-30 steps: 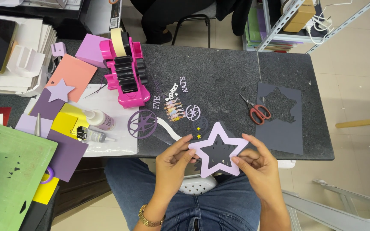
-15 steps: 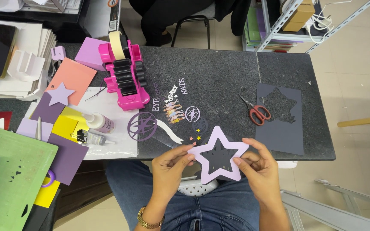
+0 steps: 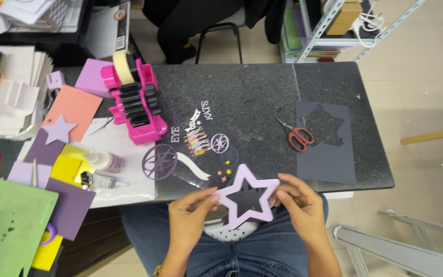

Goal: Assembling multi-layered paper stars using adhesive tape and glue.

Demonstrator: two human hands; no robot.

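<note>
A lilac paper star frame [image 3: 270, 185] with a dark star inside is held over the near edge of the dark table [image 3: 262, 92], above my lap. My left hand [image 3: 190, 215] pinches its left point and my right hand [image 3: 301, 205] pinches its right point. Just beyond it on the table lie small paper cut-outs: pale letters [image 3: 193, 120], a purple circle emblem [image 3: 159, 161], a white curved strip [image 3: 193, 165] and tiny stars [image 3: 224, 174].
Red-handled scissors [image 3: 297, 135] lie beside a dark paper sheet [image 3: 326, 159] with a star cut out. A pink tape dispenser [image 3: 134, 100], glue bottles [image 3: 106, 161], coloured paper sheets [image 3: 70, 110] and a green cutting mat [image 3: 6, 225] crowd the left. A seated person is beyond the table.
Both hands have turned the star frame a little and shifted it slightly left; the grip on its two side points stays the same.
</note>
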